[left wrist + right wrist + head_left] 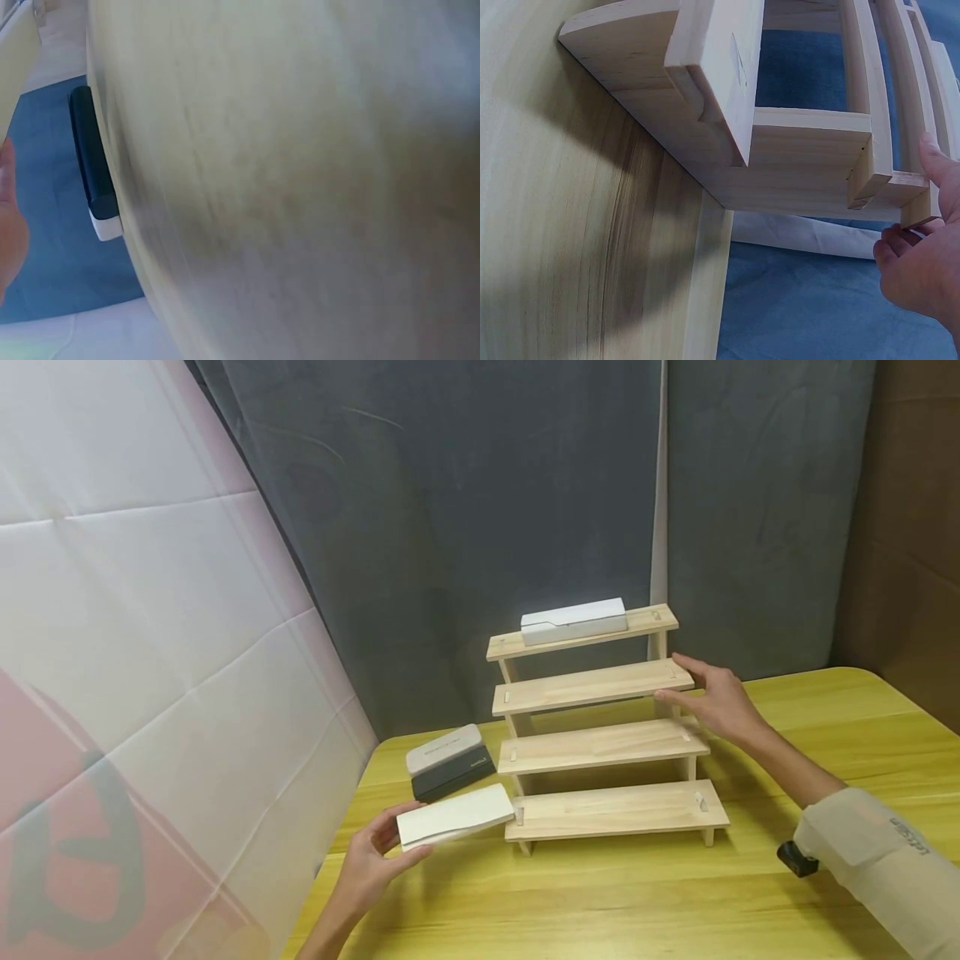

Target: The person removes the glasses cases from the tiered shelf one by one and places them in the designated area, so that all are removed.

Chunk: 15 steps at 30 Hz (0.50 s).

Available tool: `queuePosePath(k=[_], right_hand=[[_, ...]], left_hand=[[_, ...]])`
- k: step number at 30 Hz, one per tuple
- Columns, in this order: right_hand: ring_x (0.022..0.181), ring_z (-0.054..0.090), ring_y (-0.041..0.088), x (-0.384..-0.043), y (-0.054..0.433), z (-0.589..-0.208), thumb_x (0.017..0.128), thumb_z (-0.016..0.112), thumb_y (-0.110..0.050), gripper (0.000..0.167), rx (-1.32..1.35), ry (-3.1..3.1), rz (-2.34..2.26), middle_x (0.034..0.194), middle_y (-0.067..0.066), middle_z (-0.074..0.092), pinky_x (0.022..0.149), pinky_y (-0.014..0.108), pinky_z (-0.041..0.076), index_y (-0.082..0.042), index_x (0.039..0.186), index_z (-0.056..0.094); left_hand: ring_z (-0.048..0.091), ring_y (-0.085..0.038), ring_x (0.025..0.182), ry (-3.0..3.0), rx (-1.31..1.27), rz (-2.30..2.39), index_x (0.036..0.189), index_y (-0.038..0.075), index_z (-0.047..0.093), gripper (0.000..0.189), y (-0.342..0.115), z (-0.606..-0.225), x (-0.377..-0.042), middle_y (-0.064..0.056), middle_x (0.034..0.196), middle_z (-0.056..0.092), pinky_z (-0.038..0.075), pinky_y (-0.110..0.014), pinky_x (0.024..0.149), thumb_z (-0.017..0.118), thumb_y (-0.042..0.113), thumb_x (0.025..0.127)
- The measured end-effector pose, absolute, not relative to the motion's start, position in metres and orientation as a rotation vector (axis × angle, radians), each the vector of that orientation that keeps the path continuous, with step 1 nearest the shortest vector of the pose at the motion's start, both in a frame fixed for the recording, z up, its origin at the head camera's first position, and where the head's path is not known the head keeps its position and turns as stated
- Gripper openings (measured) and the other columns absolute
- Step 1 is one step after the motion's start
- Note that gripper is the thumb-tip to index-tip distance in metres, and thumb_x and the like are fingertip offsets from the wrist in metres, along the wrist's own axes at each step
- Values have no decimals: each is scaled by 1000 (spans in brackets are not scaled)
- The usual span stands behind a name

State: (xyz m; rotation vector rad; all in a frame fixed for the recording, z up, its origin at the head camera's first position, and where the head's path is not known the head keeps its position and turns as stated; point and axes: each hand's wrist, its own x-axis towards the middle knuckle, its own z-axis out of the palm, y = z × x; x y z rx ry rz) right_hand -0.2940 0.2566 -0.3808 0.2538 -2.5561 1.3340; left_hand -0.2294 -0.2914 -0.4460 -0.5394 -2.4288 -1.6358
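Observation:
A four-tier wooden step rack [600, 687] stands on the yellow wood-grain table. My right hand [718, 700] grips the right end of its second shelf from the top, and the right wrist view shows the same hand [930, 251] with thumb and fingers on either side of the shelf end. At the rack's lower left, my left hand [372, 860] holds a flat cream-white box [455, 814] by its left end, close to the bottom shelf's left edge. In the left wrist view, part of the hand [10, 225] and the box [16, 64] show at the left edge.
A white box [573, 621] lies on the top shelf. Behind the held box, a dark case [453, 772] and a grey case [444, 748] lie together on the table [585, 902]. A white panel [187, 602] rises at the left, a dark curtain [465, 510] behind.

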Motion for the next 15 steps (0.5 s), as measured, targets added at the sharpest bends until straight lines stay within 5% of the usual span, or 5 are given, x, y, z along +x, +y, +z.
queuePosePath(k=[15], right_hand=[[152,29,53,-292,255,-380,101,77,-35,86,264,-2542,1332,167,28,32,116,71,33,3,164,31]], left_hand=[[71,-15,113,-2446,-461,-1640,133,0,68,58,-299,-450,-240,-18,130,71,58,-25,96,92,0,80]])
